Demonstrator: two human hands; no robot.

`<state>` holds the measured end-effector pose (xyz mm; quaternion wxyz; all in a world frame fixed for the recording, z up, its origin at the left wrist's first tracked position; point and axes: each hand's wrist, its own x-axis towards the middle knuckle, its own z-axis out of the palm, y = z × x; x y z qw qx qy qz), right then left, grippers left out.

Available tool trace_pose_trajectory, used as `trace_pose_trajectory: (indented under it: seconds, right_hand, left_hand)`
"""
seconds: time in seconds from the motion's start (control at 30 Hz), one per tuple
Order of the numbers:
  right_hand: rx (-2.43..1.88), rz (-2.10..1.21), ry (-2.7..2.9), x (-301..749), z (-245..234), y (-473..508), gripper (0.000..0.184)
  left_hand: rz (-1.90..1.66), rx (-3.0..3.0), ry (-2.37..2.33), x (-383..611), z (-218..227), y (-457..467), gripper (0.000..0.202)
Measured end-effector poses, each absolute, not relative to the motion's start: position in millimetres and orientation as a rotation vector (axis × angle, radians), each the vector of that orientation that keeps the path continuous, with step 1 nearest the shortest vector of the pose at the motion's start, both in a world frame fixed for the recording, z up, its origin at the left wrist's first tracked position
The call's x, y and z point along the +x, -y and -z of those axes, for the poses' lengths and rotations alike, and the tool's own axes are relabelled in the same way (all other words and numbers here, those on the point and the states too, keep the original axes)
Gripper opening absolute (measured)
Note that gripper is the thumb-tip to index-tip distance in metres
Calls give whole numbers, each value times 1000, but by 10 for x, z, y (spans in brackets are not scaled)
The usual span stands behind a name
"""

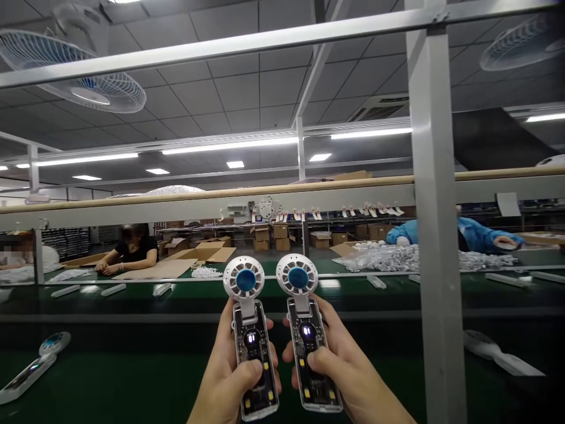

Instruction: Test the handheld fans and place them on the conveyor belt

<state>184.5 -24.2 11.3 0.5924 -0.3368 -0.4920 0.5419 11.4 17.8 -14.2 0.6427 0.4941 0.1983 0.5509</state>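
My left hand (229,374) is closed round a small handheld fan (251,335) with a white round head, a blue hub and a clear handle. Its thumb presses the middle of the handle, where a small display glows. My right hand (339,365) grips a second, identical fan (306,333) the same way, thumb on the handle. Both fans stand upright side by side, raised in front of me above a dark green conveyor belt (132,388).
A grey metal post (435,265) rises at right. Another fan (33,368) lies on the belt at left and one (498,353) at right. Across the line, a seated person (132,250) handles cardboard sheets; a person in blue (477,235) bends over a pile of bagged parts (410,258).
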Motion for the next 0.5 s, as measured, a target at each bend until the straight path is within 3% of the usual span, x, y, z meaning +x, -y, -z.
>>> trace_pose_trajectory:
  seconds: [0.5]
  right_hand:
    - [-828,-1271,1136,1831,-60,143,86]
  left_hand:
    - [-1171,1068,-417,28,67,-206,57]
